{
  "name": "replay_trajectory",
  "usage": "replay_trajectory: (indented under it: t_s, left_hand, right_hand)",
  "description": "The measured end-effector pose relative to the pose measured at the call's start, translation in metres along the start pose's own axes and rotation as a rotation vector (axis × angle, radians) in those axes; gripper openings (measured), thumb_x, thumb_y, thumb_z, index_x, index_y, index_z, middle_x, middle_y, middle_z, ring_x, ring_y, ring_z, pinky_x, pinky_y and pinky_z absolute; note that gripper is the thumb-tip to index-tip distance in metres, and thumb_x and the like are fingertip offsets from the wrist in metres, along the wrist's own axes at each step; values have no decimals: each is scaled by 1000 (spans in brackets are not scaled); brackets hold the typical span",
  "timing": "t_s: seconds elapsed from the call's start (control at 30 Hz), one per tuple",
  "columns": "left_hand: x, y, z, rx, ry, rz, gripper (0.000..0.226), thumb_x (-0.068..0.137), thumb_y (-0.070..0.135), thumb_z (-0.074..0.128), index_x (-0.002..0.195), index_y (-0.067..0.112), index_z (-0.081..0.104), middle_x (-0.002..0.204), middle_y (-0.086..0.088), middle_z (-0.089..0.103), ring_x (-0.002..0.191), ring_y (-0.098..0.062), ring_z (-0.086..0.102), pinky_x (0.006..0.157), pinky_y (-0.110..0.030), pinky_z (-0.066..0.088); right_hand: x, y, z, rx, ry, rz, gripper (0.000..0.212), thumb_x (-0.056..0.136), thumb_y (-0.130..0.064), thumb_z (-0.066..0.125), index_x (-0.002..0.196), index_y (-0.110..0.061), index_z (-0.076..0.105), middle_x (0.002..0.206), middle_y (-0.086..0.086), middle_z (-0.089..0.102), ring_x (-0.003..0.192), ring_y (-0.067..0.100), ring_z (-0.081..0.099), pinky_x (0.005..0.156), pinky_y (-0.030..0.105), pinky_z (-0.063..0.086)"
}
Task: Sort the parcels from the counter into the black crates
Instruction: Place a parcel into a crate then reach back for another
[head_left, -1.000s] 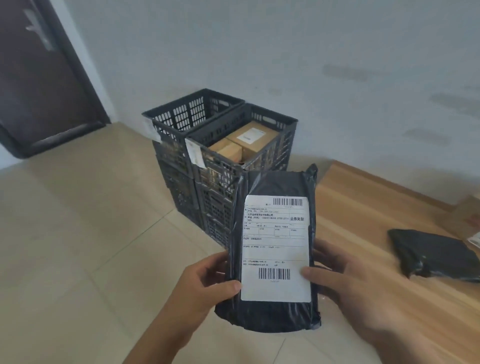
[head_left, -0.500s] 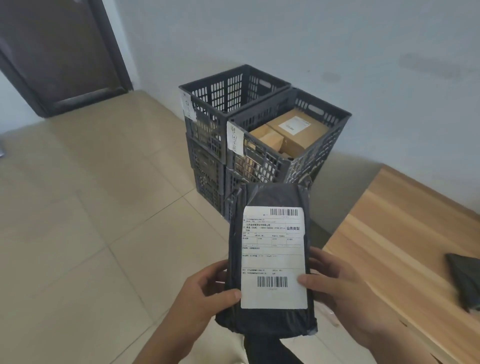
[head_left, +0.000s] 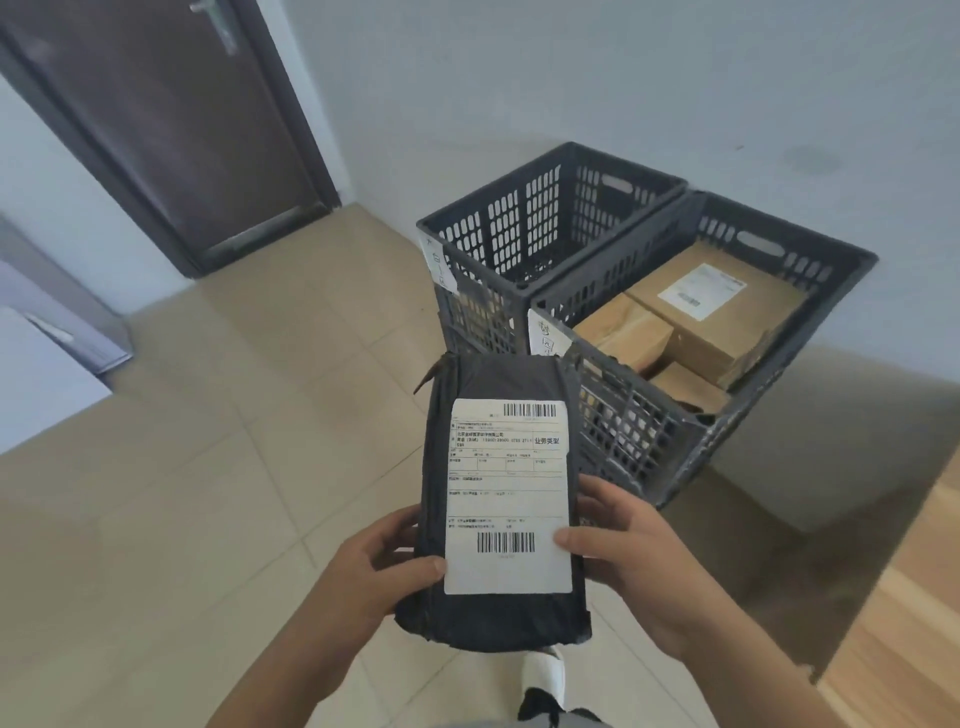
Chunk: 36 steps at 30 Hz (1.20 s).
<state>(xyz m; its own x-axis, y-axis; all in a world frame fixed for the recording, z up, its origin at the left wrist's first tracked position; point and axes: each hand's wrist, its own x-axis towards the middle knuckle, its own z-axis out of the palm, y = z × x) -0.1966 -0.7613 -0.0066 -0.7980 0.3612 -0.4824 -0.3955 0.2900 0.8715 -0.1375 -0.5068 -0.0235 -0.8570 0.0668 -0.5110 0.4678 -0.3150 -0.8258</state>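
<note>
A person looks down at a black plastic parcel (head_left: 498, 499) held upright in front of them with both hands, above a beige tiled floor (head_left: 182, 519). The left hand (head_left: 379, 564) grips the parcel's lower left edge, thumb pressed on the front at the corner of a white shipping label (head_left: 506, 496), fingers curled behind. The right hand (head_left: 628, 551) grips the lower right edge the same way, thumb on the label beside a barcode, fingers wrapped round the back. The label covers most of the parcel's front and carries printed text and two barcodes, one at the top and one near the bottom. Just beyond the parcel stand two black slotted crates side by side against a pale wall (head_left: 571, 67), each with a handwritten paper tag on its near edge. The left crate (head_left: 524, 228) shows no contents from this angle. The right crate (head_left: 649, 431) holds several brown cardboard boxes (head_left: 717, 312), the largest bearing its own white label. The parcel's top edge overlaps the near corners of both crates in the view. A dark brown door (head_left: 171, 119) stands at the upper left, and the edge of a wooden counter (head_left: 904, 623) shows at the lower right.
</note>
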Motion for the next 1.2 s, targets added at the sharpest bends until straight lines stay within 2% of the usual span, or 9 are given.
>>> replay_trajectory:
  t_s: [0.13, 0.27, 0.43, 0.6, 0.67, 0.77, 0.9, 1.1, 1.2]
  left_hand:
    - [39, 19, -13, -17, 46, -17, 55, 70, 24, 72, 125, 29, 69, 119, 3, 76, 106, -22, 74, 82, -40, 60]
    - [66, 27, -26, -83, 47, -60, 67, 63, 36, 82, 128, 28, 67, 121, 6, 75, 107, -20, 73, 83, -38, 60]
    - [115, 50, -51, -73, -29, -98, 78, 56, 41, 86, 130, 23, 67, 123, 1, 75, 109, -25, 73, 89, -45, 59]
    - [187, 78, -69, -33, -126, -111, 79, 54, 48, 82, 128, 25, 66, 118, 6, 76, 106, -21, 74, 82, -39, 61]
    - [216, 91, -81, -25, -165, -113, 79, 55, 48, 83, 128, 25, 66, 117, 5, 76, 106, -21, 74, 82, -39, 62]
    - [259, 114, -105, -10, -249, -114, 81, 56, 51, 84, 130, 26, 64, 119, 6, 76, 108, -20, 73, 92, -45, 61]
    - [313, 149, -139, 26, -346, -90, 83, 59, 58, 81, 134, 27, 62, 123, 11, 74, 114, -17, 71, 103, -49, 55]
    - [393, 188, -174, 69, -417, -75, 50, 84, 33, 82, 130, 24, 63, 118, 5, 76, 107, -18, 74, 94, -41, 59]
    - [424, 205, -173, 85, -413, -86, 46, 80, 23, 76, 126, 21, 67, 115, 3, 78, 106, -22, 74, 90, -42, 58]
  right_hand:
    - [51, -27, 5, -21, -31, -5, 67, 69, -18, 78, 134, -20, 61, 119, 2, 75, 110, 26, 73, 100, 51, 57]
    - [85, -43, 11, -34, -35, 27, 48, 89, -1, 74, 133, -18, 62, 118, 3, 76, 109, 27, 73, 102, 53, 55]
    - [121, -61, 16, -19, 34, 55, 48, 90, 4, 70, 132, -17, 61, 116, 4, 77, 108, 28, 74, 101, 52, 56]
    - [162, -82, 23, 25, 156, 70, 46, 92, 3, 68, 131, -21, 61, 117, 2, 76, 106, 28, 74, 78, 34, 60]
    - [180, -95, 30, 38, 198, 65, 46, 93, 4, 66, 131, -22, 61, 116, 2, 77, 105, 27, 75, 81, 39, 60]
    - [206, -119, 45, 50, 255, 64, 44, 93, 3, 66, 128, -23, 61, 113, 1, 78, 102, 27, 76, 79, 42, 60]
    - [243, -149, 71, 72, 351, 39, 48, 90, 3, 72, 131, -19, 60, 115, 7, 77, 105, 29, 75, 91, 46, 59]
    - [287, -179, 105, 49, 465, 33, 42, 91, 3, 69, 127, -18, 64, 113, 3, 78, 104, 25, 75, 98, 48, 58]
    - [306, -191, 107, 70, 495, 30, 43, 90, 3, 70, 127, -17, 64, 113, 3, 78, 105, 24, 75, 100, 50, 57]
